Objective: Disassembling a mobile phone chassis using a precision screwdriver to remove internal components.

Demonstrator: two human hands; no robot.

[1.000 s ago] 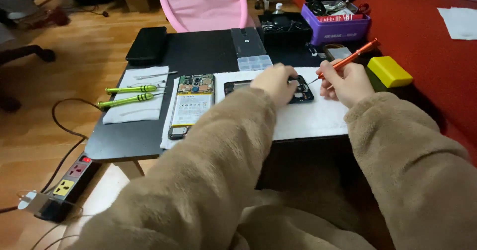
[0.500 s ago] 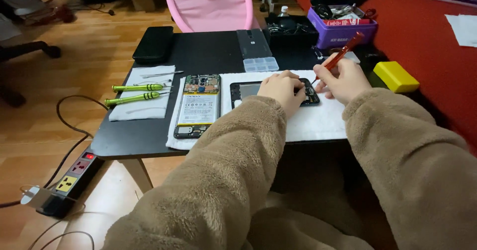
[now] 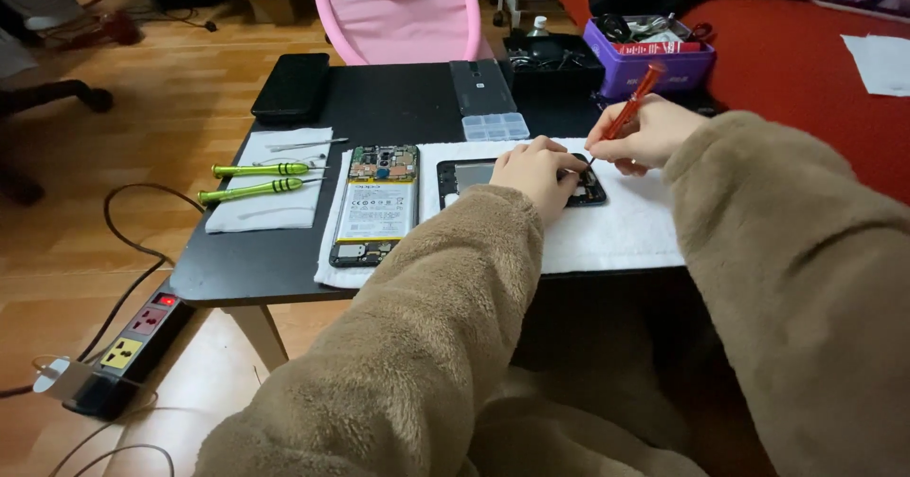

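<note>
Head-camera view showed the person seated at a low black table (image 3: 379, 107), working on a dark phone frame (image 3: 464, 178) that lay on a white cloth (image 3: 616, 230) near the table's right edge. The left hand (image 3: 536, 169) rested flat-fingered on the frame, pressing it down, its fingers curled loosely over the right part of it rather than gripping. The right hand (image 3: 645, 136) pinched a red screwdriver (image 3: 633, 102) like a pen, fingers closed tight around the shaft, with the tip angled down to the frame's right end just beside the left fingertips. By the look of it, the step in hand was working a small screw or part at that end of the frame; the tip itself was too small to make out. The next move would seem to call for a steady hold on the frame and light, upright pressure on the tool. Left of the frame lay an opened phone body (image 3: 374, 202) with its battery showing, and farther left two green screwdrivers (image 3: 256, 180) on a white paper.
</note>
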